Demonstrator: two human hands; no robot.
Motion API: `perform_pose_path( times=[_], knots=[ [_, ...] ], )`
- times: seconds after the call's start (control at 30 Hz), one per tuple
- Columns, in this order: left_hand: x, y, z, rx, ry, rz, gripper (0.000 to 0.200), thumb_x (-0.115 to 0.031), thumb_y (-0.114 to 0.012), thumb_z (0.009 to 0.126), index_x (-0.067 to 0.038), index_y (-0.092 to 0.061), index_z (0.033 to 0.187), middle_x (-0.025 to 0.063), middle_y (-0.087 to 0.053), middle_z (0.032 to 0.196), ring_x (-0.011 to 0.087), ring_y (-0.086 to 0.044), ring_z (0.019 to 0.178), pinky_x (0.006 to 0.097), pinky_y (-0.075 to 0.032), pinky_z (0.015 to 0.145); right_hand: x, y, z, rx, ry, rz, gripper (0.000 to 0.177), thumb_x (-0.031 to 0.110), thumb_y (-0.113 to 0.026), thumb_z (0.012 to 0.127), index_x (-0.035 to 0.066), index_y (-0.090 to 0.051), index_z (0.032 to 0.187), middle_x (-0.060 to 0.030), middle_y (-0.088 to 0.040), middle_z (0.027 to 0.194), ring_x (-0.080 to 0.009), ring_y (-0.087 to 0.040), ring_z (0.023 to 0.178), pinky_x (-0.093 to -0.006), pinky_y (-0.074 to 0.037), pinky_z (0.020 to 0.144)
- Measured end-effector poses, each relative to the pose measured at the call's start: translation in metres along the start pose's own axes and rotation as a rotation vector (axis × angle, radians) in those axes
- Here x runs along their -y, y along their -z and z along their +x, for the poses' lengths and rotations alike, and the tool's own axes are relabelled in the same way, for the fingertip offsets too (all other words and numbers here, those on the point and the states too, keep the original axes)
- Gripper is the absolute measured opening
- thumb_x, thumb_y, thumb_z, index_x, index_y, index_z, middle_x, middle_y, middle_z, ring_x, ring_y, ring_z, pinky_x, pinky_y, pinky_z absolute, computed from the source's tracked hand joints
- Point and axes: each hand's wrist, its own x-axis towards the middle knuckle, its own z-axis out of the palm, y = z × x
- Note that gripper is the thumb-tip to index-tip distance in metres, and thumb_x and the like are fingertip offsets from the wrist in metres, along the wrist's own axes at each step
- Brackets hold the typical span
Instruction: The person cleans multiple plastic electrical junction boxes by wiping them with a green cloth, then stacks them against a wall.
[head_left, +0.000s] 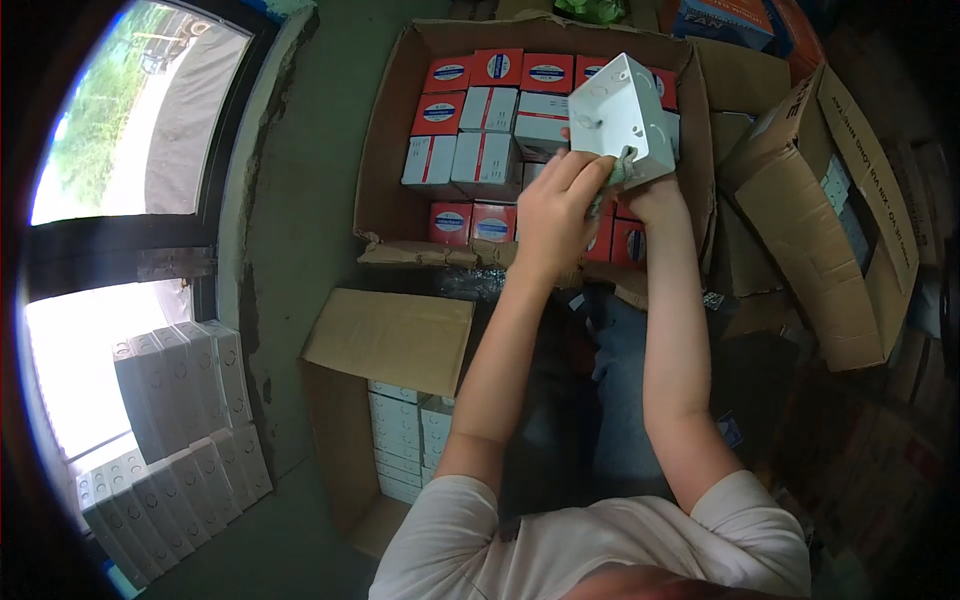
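A white square electrical back box [648, 120], open side toward me, is held up over the large carton. My right hand [655, 197] grips it from below at its lower edge, with most of the fingers hidden behind it. My left hand [568, 195] is closed around a crumpled grey-green cloth [622, 165], which touches the near edge of the back box. Behind and below both hands, the large open carton [372, 190] holds several small red-and-white boxes [487, 160].
An open carton [335, 430] of stacked white back boxes [398, 430] stands below left. More back boxes [180, 470] are stacked by the window at far left. A tilted open carton [815, 240] stands at right. Green plastic [590, 10] lies behind the large carton.
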Motion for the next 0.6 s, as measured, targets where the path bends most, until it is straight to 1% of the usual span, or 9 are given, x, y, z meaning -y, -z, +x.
perform_pose_path(
  times=[0.07, 0.1, 0.2, 0.3, 0.4, 0.5, 0.53, 0.6],
  knots=[
    [0.004, 0.006, 0.0, 0.066, -0.014, 0.097, 0.035, -0.003, -0.073, 0.067, -0.009, -0.064, 0.101, 0.0049, -0.063, 0.093, 0.0256, -0.061, 0.079, 0.0359, -0.051, 0.066, 0.013, -0.02, -0.014, -0.009, -0.029, 0.128, 0.071, 0.062, -0.036, 0.095, 0.005, -0.046, 0.136, -0.0148, -0.058, 0.125, -0.0277, -0.059, 0.111, -0.0409, -0.052, 0.089],
    [0.004, 0.007, 0.001, 0.041, -0.034, 0.14, 0.034, -0.005, -0.071, 0.068, -0.01, -0.065, 0.101, 0.0024, -0.063, 0.092, 0.0224, -0.061, 0.079, 0.0336, -0.052, 0.065, 0.015, -0.019, -0.014, 0.061, -0.06, 0.164, 0.077, 0.069, -0.033, 0.093, 0.007, -0.049, 0.135, -0.0134, -0.058, 0.125, -0.0268, -0.06, 0.11, -0.0426, -0.051, 0.09],
    [0.003, 0.013, 0.003, 0.149, -0.046, 0.269, 0.033, -0.008, -0.07, 0.07, -0.011, -0.064, 0.103, 0.0014, -0.063, 0.096, 0.0211, -0.061, 0.082, 0.033, -0.053, 0.065, 0.019, -0.011, -0.012, 0.254, -0.084, 0.203, 0.071, 0.065, -0.037, 0.094, 0.008, -0.049, 0.135, -0.0121, -0.059, 0.124, -0.0261, -0.06, 0.11, -0.0416, -0.052, 0.089],
    [-0.002, 0.009, 0.001, 0.166, -0.023, 0.275, 0.034, -0.009, -0.07, 0.071, -0.013, -0.063, 0.104, 0.0002, -0.062, 0.101, 0.0209, -0.061, 0.085, 0.0333, -0.054, 0.067, 0.015, -0.008, -0.011, 0.024, 0.043, 0.066, 0.065, 0.06, -0.043, 0.095, 0.009, -0.049, 0.135, -0.0109, -0.059, 0.123, -0.0248, -0.061, 0.109, -0.0395, -0.052, 0.089],
    [-0.015, 0.008, 0.002, 0.177, -0.029, 0.169, 0.037, -0.01, -0.07, 0.07, -0.013, -0.062, 0.105, -0.0001, -0.061, 0.106, 0.0217, -0.06, 0.087, 0.0345, -0.054, 0.069, 0.015, -0.005, -0.013, 0.045, 0.082, 0.044, 0.063, 0.056, -0.048, 0.095, 0.008, -0.049, 0.135, -0.0104, -0.06, 0.122, -0.0239, -0.061, 0.11, -0.0379, -0.052, 0.09],
    [-0.021, 0.01, 0.004, 0.206, -0.011, 0.112, 0.036, -0.007, -0.068, 0.069, -0.013, -0.063, 0.104, -0.0004, -0.062, 0.105, 0.0231, -0.06, 0.087, 0.0354, -0.054, 0.07, 0.009, -0.002, -0.012, 0.041, 0.145, -0.072, 0.066, 0.057, -0.05, 0.093, 0.007, -0.048, 0.136, -0.0111, -0.06, 0.122, -0.0232, -0.06, 0.111, -0.0367, -0.051, 0.091],
    [-0.02, 0.011, 0.004, 0.212, -0.009, 0.095, 0.036, -0.006, -0.068, 0.069, -0.013, -0.063, 0.104, -0.0005, -0.062, 0.104, 0.0234, -0.06, 0.087, 0.0355, -0.054, 0.07, 0.01, 0.0, -0.014, 0.029, 0.158, -0.073, 0.068, 0.058, -0.048, 0.094, 0.005, -0.046, 0.137, -0.0131, -0.058, 0.125, -0.0248, -0.06, 0.112, -0.0379, -0.051, 0.093],
    [-0.004, 0.014, 0.003, 0.172, 0.059, 0.223, 0.033, -0.004, -0.067, 0.068, -0.014, -0.065, 0.1, -0.0016, -0.065, 0.101, 0.0229, -0.061, 0.085, 0.035, -0.054, 0.069, 0.015, 0.0, -0.016, 0.013, 0.191, -0.077, 0.072, 0.06, -0.043, 0.095, 0.003, -0.042, 0.139, -0.017, -0.055, 0.13, -0.028, -0.059, 0.116, -0.0403, -0.051, 0.095]
  ],
)
